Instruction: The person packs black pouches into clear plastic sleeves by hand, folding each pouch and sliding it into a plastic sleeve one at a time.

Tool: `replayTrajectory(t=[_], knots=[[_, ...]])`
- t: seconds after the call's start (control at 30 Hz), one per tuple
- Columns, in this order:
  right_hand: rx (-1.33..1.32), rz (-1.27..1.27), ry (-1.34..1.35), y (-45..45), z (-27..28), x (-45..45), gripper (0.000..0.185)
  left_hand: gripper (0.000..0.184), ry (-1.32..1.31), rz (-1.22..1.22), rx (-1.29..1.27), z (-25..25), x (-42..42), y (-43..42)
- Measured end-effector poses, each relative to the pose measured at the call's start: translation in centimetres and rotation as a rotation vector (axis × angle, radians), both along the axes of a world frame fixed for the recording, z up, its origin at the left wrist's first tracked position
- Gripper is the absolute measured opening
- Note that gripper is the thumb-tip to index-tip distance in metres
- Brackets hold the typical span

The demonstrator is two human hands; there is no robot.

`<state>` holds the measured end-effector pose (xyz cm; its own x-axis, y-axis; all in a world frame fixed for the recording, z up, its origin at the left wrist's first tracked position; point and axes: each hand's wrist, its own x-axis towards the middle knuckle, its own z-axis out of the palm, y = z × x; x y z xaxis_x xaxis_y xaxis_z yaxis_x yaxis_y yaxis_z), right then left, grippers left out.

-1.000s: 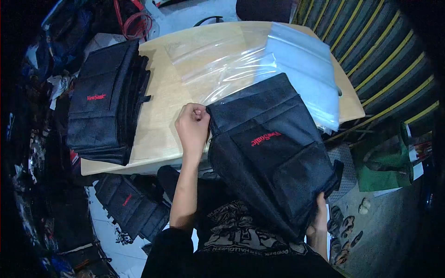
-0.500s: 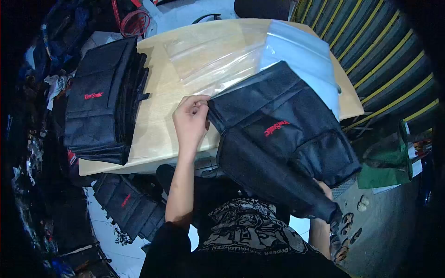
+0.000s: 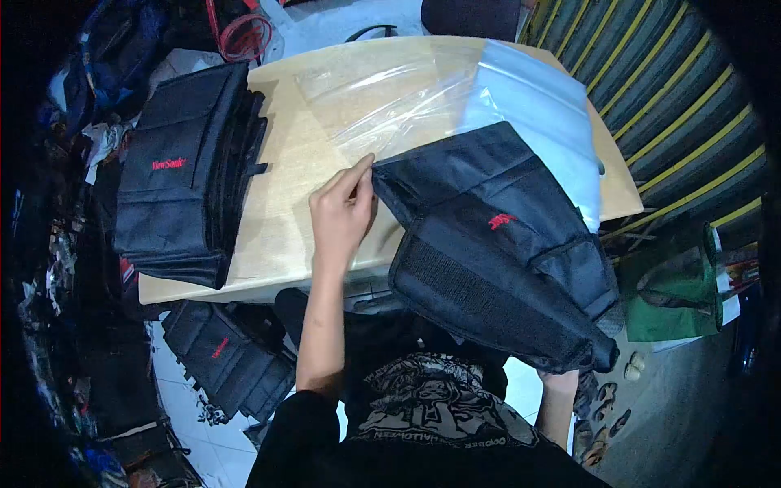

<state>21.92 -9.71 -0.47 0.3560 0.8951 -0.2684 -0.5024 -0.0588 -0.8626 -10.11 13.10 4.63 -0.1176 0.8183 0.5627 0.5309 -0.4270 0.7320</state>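
Observation:
A black fabric bag with a creased red logo is held up over the near right part of the table. Its flap hangs folded toward me, showing a rough, hook-and-loop-like strip. My left hand pinches the bag's upper left corner between thumb and fingers. At the bottom edge, my right hand grips the bag from below; the cloth hides most of its fingers. Left of my left hand, a stack of similar black bags marked "ViewSonic" rests on the table.
Clear plastic film and a stack of bluish plastic sheets lie on the wooden table. More black bags are below at left. A green bag stands right, near a ribbed shutter. Footwear is on the floor.
The held bag has turned so its flap faces me more, exposing the rough strip. My right hand has moved down and slightly left. The left hand still pinches the corner.

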Motion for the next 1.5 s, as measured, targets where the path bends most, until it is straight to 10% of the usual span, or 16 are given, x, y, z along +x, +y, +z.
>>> replayTrajectory(t=[0.27,0.43,0.7,1.1,1.23,1.33,1.5], knots=[[0.020,-0.006,0.013,-0.5,-0.3,-0.4,0.025,0.022,-0.501,-0.093,-0.267,-0.2,0.6,-0.7],[0.016,-0.012,0.022,-0.1,-0.3,-0.5,0.025,0.014,-0.019,0.139,0.246,-1.6,1.6,0.2],[0.021,-0.021,0.041,0.2,-0.7,-0.7,0.024,0.029,0.249,-0.149,0.317,-0.8,1.5,-1.5],[0.313,0.044,0.110,2.7,-2.9,0.8,0.023,0.025,0.032,-0.360,-0.017,-0.2,-0.5,-2.1],[0.181,0.036,-0.468,4.3,1.7,-0.7,0.024,0.022,-0.362,-0.458,-0.279,-1.3,-0.9,-1.9],[0.125,0.122,-0.012,5.4,1.7,0.4,0.022,0.024,-0.260,-0.409,-0.285,-1.2,-1.1,-2.2],[0.213,0.066,-0.142,5.7,4.2,-1.8,0.019,0.036,-0.334,-0.426,-0.405,-1.0,-1.7,-1.3]])
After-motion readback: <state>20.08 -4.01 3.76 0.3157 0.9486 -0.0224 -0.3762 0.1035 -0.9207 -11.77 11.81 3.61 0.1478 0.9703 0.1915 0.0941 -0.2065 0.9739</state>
